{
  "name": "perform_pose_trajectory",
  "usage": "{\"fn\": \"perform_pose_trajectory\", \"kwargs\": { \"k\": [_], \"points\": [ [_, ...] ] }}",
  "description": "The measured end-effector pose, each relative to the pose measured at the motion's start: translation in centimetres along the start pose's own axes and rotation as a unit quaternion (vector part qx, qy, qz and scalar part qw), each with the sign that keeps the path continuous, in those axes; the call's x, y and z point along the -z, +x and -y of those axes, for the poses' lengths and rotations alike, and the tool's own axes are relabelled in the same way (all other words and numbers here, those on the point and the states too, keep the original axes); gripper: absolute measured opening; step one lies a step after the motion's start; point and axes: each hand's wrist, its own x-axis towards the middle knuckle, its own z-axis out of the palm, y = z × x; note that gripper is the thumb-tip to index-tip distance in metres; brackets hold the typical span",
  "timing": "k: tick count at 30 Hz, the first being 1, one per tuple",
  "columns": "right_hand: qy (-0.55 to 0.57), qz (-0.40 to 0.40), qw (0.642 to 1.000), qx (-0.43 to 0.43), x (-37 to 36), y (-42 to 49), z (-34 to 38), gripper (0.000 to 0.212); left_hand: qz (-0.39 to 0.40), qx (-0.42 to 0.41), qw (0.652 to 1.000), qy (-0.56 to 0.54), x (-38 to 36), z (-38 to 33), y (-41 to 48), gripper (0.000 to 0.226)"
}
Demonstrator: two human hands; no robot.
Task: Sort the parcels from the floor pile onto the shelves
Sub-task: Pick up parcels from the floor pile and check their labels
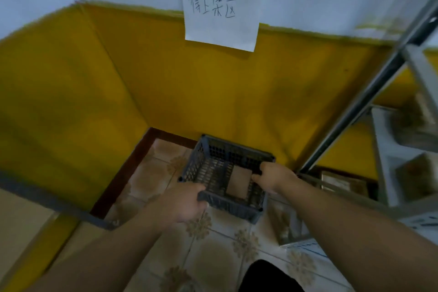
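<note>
Both hands were on the grey crate (237,152) by the wall: left hand (187,204) curled round the near rim, right hand (272,176) gripping the right rim. A flat brown parcel (238,182) lay inside, right of middle, its long axis pointing away toward the yellow wall (189,92).

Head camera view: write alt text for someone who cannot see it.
A person's left hand and right hand grip the rim of a grey perforated crate holding one flat brown parcel, by a yellow wall. A handwritten paper sign hangs above; metal shelving with parcels stands to the right.
</note>
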Motion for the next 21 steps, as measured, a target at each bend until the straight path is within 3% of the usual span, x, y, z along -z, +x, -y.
{"fn": "perform_pose_trajectory", "kwargs": {
  "k": [7, 10, 15, 21],
  "points": [
    [0.094, -0.005, 0.994, -0.047, 0.7, 5.7, -1.7, 0.06, 0.088, -0.016, 0.996, 0.013, 2.9, 1.1, 10.5, 0.056],
    [0.13, 0.002, 0.989, -0.063, 0.0, 10.8, -2.7, 0.058, 0.091, -0.008, 0.996, -0.008, 2.1, 1.9, 16.4, 0.058],
    [0.195, 0.004, 0.978, -0.076, -4.9, 22.6, -4.2, 0.055, 0.099, 0.004, 0.995, -0.01, -2.7, 5.1, 28.6, 0.057],
    [0.245, 0.02, 0.965, -0.095, -16.0, 40.4, -6.9, 0.064, 0.111, -0.017, 0.994, 0.0, -12.6, 11.2, 46.8, 0.057]
  ]
}}
